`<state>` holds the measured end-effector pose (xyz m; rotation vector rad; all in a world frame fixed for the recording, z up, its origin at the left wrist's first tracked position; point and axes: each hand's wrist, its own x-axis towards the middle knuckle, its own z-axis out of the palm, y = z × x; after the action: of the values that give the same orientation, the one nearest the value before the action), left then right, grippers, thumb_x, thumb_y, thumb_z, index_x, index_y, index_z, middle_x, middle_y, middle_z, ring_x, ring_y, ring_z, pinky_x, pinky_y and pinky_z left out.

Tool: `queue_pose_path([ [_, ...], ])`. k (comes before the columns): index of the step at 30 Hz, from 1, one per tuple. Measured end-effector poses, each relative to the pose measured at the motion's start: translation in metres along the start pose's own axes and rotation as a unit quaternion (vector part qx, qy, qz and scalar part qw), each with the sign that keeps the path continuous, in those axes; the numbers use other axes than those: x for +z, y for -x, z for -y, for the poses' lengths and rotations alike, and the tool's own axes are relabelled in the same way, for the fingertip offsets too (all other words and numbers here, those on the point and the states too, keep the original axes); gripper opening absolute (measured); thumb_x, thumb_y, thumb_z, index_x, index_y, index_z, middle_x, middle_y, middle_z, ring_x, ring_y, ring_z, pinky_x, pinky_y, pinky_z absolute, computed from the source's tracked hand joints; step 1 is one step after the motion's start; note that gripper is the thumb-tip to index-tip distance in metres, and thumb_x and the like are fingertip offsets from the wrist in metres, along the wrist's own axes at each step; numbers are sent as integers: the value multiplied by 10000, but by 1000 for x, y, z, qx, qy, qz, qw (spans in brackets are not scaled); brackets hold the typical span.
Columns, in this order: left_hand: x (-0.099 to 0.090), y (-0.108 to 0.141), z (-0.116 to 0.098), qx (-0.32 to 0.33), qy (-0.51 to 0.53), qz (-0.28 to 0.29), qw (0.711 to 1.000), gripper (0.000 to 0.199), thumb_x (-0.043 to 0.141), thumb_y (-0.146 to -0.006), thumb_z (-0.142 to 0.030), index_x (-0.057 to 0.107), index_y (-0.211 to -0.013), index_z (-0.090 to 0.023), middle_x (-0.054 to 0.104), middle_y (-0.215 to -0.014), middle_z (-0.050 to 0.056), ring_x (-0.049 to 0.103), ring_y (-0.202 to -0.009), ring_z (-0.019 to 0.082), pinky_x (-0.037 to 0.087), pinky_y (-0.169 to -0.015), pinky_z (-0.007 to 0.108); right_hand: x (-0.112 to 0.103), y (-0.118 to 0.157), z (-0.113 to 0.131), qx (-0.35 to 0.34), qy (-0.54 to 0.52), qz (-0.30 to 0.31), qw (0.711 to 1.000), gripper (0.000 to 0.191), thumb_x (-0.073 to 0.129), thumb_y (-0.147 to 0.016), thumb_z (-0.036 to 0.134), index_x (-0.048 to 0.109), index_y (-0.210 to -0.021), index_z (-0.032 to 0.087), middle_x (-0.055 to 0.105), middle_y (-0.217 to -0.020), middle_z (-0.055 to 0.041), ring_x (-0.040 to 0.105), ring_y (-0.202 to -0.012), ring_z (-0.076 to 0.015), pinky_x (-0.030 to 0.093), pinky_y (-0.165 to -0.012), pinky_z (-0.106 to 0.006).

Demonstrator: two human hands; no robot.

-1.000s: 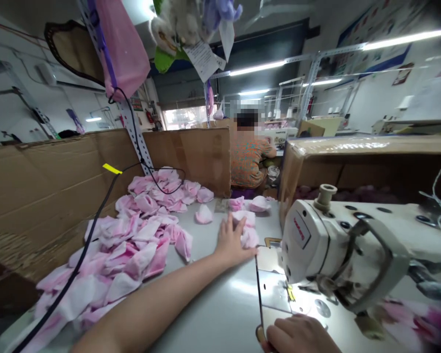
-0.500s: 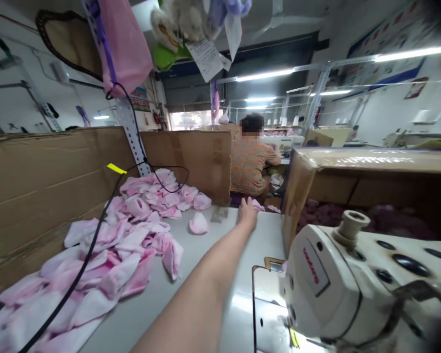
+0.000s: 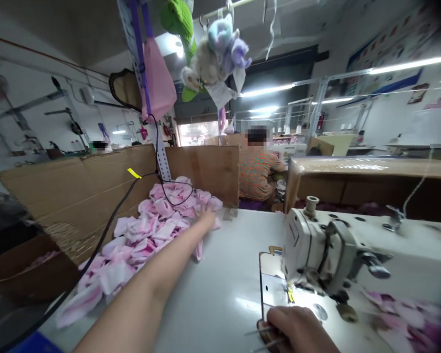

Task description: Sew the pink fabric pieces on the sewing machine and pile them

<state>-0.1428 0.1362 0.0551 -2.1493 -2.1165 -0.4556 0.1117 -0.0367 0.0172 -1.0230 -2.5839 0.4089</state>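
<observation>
Pink fabric pieces [image 3: 139, 228] sit mid-left, probably for easy reach: left hand [image 3: 206, 218] there, fingers too blurry to tell, right hand [image 3: 297, 324] clutching a pronged metal tool [image 3: 259, 331] bottom-right.

Since half a second ago, the left hand [image 3: 206, 217] has swung from the far edge of the table [image 3: 220, 289], right of centre, to the pile of pink cloth pieces [image 3: 152, 233] left of centre, blurring there. The loose pieces by that edge have gone from the tabletop. At lower right, the right hand [image 3: 299, 327] has returned to view, a two-pronged metal tool [image 3: 260, 331] now showing in its grasp.
</observation>
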Motion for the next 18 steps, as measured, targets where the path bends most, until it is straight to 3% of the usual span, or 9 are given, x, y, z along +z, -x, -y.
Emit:
queue_pose_path([
  [2, -21, 13, 10, 39, -14, -6, 999, 271, 503, -797, -240, 489, -1046, -134, 433, -1167, 82, 384, -1095, 247, 295, -903, 502, -5, 2, 4, 18, -16, -21, 999, 131, 442, -674, 120, 486, -583, 203, 568, -584, 62, 504, -543, -90, 275, -506, -201],
  [4, -37, 35, 1, 98, -19, -19, 995, 218, 489, -802, -202, 509, -1007, -130, 459, -1138, 75, 375, -1107, 239, 292, -913, 488, -7, 3, 6, 33, -4, -62, 998, 131, 428, -700, 139, 499, -609, 201, 562, -594, 37, 501, -554, -110, 286, -520, -218],
  [6, -49, 65, -19, 162, -15, -34, 986, 185, 439, -809, -122, 528, -969, -147, 455, -1152, 70, 306, -1165, 222, 267, -955, 449, -8, 3, 10, 59, -14, -123, 991, 136, 414, -752, 219, 529, -683, 198, 551, -590, 11, 495, -550, -130, 303, -530, -239],
  [8, -55, 101, -44, 223, -4, -44, 974, 223, 380, -808, -67, 542, -928, -163, 411, -1209, 64, 216, -1218, 201, 240, -994, 398, -9, 1, 19, 95, -98, -177, 975, 193, 407, -780, 317, 545, -820, 189, 547, -595, 2, 492, -544, -136, 330, -538, -246],
  [12, -51, 174, -78, 345, 46, -71, 935, 252, 304, -814, -59, 524, -900, -145, 365, -1249, 88, 152, -1244, 215, 243, -999, 423, -11, 1, 39, 164, -273, -205, 926, 333, 425, -760, 369, 481, -1011, 157, 553, -618, 4, 502, -548, -134, 367, -501, -230],
  [14, -46, 202, -85, 353, 98, -92, 926, 243, 325, -767, -26, 510, -880, -139, 356, -1246, 106, 143, -1245, 235, 245, -995, 444, -10, 7, 43, 182, -276, -203, 921, 258, 422, -737, 291, 502, -939, 153, 554, -619, 3, 505, -547, -134, 374, -486, -224],
  [18, -48, 232, -88, 230, 237, -29, 944, 341, 419, -627, -14, 459, -928, -169, 259, -1306, 92, 186, -1234, 239, 276, -984, 413, -8, 32, 39, 209, -234, -218, 924, 235, 392, -649, 144, 534, -836, 159, 585, -724, -22, 519, -636, -145, 388, -565, -241],
])
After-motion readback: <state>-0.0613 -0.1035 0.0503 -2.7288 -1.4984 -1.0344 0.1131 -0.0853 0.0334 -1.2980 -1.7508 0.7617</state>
